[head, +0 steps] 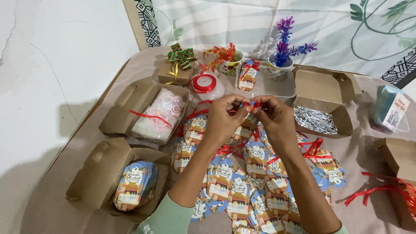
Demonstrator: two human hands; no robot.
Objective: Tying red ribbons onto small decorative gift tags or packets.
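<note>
Left hand [223, 119] and right hand [277, 119]: raised together over the worktop [60, 203], each grip pinching a red ribbon [255, 104] at the top of a printed tag [249, 121]. Below: loose tags [238, 190]. Left: box [97, 182] of stacked tags. Right: box [325, 93] of silver strips [315, 119].

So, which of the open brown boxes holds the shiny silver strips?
The open box right of the hands, beside the purple plant. The two left boxes hold pink rings and printed tags instead.
</note>
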